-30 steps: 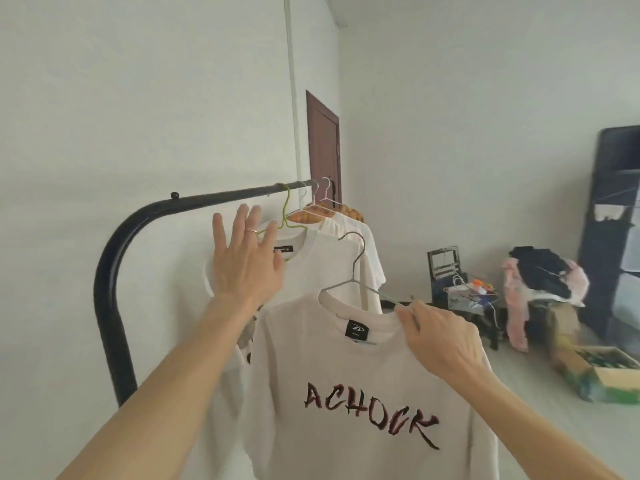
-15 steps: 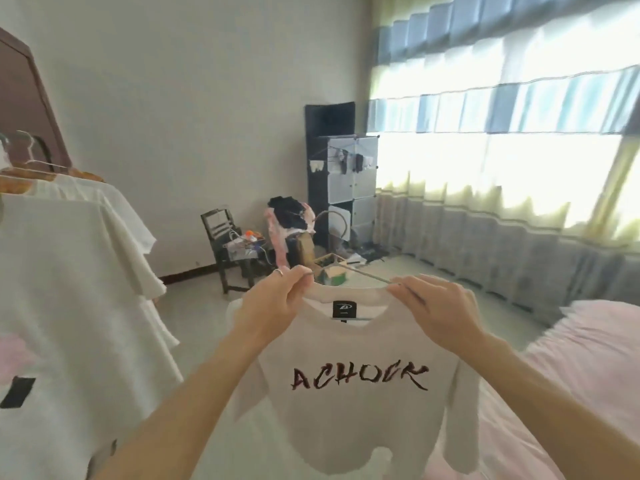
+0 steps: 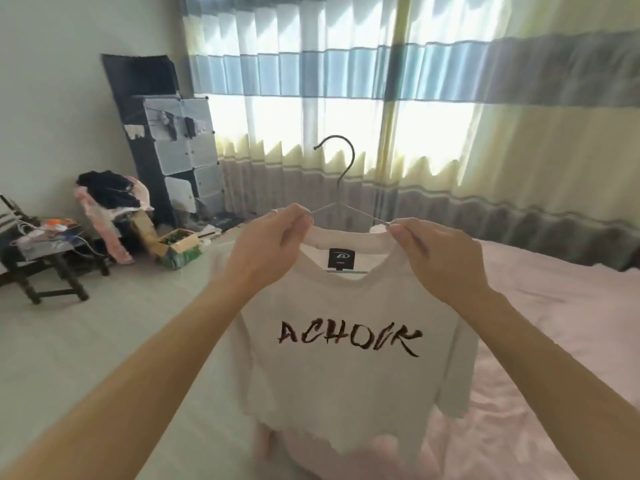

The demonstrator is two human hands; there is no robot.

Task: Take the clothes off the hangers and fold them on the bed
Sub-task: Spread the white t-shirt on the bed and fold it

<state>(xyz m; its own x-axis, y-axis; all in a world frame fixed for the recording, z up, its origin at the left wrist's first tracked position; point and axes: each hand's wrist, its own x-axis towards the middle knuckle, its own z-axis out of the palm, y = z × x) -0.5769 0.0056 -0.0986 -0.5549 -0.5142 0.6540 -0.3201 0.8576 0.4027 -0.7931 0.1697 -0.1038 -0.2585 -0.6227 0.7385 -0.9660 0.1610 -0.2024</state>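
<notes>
T-shirt (image 3: 349,344): white, printed ACHOCK, hanging on a wire hanger (image 3: 341,188) between both hands, above the pink bed (image 3: 554,306) (near edge).
Left hand (image 3: 273,240): pinches collar and hanger's left shoulder.
Right hand (image 3: 434,251): pinches the right shoulder.

Hanger (image 3: 341,188): wire arms vanish under the left hand (image 3: 273,244) and right hand (image 3: 436,261), then into the shirt (image 3: 346,368) collar, so the shoulders are hidden inside. Neck label print is too small to read. Shirt hem blurred, merging with the bed (image 3: 554,306) beneath. Bed cut by the frame right of and below the shirt. Both forearms cut at the bottom edge. Left of the shirt, the table (image 3: 69,275) is clipped by the frame, its clutter too small to identify.
</notes>
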